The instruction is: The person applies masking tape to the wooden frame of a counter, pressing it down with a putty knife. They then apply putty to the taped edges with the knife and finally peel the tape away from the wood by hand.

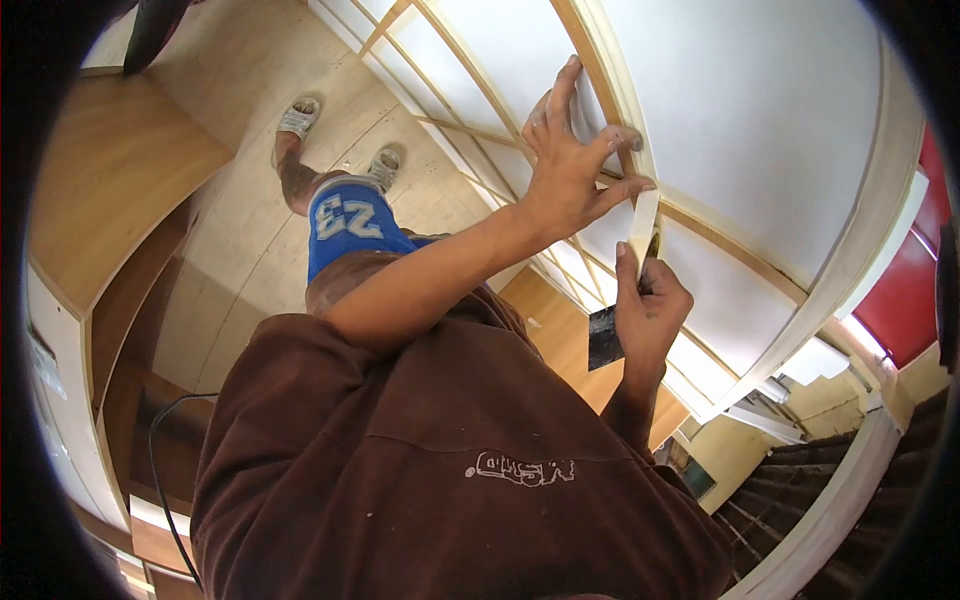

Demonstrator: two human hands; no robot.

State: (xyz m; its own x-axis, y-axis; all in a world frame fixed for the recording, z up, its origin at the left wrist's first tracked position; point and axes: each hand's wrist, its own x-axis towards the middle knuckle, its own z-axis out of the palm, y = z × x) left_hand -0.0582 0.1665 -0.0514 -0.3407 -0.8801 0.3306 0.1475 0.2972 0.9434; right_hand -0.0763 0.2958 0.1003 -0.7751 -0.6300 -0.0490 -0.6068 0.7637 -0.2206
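Observation:
A pale narrow strip (646, 218) runs up from my right hand (652, 305) to a curved wooden frame edge (603, 75). My right hand is closed on its lower end, and a dark flat piece (604, 338) sticks out beside that hand. My left hand (575, 155) lies against the frame with its fingers spread. Its thumb tip touches the upper end of the strip. White panels (750, 110) with thin wooden slats (735, 243) surround both hands.
Below are a blue garment (345, 222) and two sandalled feet (300, 117) on a pale board floor (235, 245). Curved wooden cabinetry (120, 170) and a black cable (152, 450) are at the left. A red surface (900, 300) shows at the right.

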